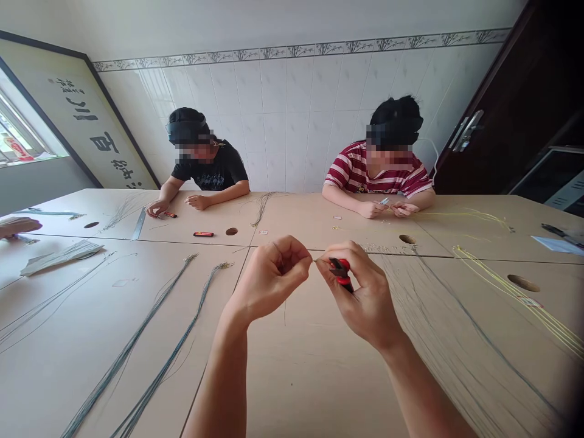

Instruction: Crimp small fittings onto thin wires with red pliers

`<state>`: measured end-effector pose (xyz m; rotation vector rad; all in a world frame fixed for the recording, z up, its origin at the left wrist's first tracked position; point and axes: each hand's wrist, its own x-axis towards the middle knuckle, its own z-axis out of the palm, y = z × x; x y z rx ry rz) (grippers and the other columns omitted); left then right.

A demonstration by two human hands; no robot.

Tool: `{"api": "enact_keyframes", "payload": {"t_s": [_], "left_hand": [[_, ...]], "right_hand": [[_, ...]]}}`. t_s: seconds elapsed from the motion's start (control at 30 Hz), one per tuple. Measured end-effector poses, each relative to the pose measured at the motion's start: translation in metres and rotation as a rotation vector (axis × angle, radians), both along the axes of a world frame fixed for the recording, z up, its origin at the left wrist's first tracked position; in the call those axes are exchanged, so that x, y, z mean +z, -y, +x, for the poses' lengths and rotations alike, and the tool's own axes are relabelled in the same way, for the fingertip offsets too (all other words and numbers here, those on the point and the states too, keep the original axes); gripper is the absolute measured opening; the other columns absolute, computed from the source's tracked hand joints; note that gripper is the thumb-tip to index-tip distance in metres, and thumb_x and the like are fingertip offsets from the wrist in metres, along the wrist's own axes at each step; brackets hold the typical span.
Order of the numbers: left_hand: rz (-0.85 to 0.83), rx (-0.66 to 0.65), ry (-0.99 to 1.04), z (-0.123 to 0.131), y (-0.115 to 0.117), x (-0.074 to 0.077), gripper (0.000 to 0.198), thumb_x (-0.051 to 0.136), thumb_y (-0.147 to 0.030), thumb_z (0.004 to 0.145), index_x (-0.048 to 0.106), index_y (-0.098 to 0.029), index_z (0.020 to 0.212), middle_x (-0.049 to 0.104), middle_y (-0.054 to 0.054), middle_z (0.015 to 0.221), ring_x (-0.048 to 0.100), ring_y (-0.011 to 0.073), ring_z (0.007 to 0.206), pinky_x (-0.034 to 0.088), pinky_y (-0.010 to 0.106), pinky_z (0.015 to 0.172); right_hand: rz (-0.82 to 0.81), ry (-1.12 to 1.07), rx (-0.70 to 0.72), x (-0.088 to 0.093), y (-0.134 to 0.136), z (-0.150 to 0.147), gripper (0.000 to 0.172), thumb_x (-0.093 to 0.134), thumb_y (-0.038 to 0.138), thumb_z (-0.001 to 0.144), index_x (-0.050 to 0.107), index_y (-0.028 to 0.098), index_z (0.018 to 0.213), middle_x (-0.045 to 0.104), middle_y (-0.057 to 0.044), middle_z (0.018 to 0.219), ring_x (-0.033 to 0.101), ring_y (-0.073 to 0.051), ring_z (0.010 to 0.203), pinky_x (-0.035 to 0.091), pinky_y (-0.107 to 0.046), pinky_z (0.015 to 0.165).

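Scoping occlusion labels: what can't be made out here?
All in the head view:
- Tiny piece pinched between left hand and right hand: too small, mostly covered by both.
- Red-and-black tool: right hand hides part.
- Near yellow strands: cut by right edge.
- Co-worker's hand, far left: arm cut by left edge.

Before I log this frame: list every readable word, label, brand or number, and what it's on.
"川", "百": framed panel; its other characters are too blurred or partly hidden.
Too small or blurred: red-and-black bar, paper slip, red item by window, black shirt.
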<state>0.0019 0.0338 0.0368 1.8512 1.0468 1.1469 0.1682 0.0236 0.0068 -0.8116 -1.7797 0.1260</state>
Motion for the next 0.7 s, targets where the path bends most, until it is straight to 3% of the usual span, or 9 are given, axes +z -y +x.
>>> {"api": "enact_keyframes", "payload": {"t_s": [0.47, 0.7], "left_hand": [[-0.043, -0.024, 0.023, -0.0015, 0.0019, 0.0035, 0.008, 0.055, -0.016, 0.083, 0.059, -0.017, 0.076, 0.053, -0.004, 0.058, 0.043, 0.0061, 0.05, 0.035, 0.018, 0.044], [-0.087, -0.042, 0.023, -0.004, 0.0056, 0.0089, 0.014, 0.05, -0.016, 0.086, 0.062, -0.017, 0.077, 0.054, -0.004, 0.058, 0.036, 0.0041, 0.045, 0.028, 0.018, 0.04]], "right_hand": [[-0.005, 0.023, -0.007, 0.0009, -0.0006, -0.0004, 0.015, 0.055, 0.009, 0.09, 0.052, 0.023, 0.087, 0.059, -0.001, 0.085, 0.051, -0.015, 0.076, 0.042, -0.033, 0.075], [0.012, 0.033, -0.001, 0.0, -0.0008, -0.0003, 0.017, 0.054, 0.006, 0.088, 0.052, 0.023, 0.087, 0.059, -0.001, 0.085, 0.051, -0.015, 0.077, 0.042, -0.033, 0.075]]}}
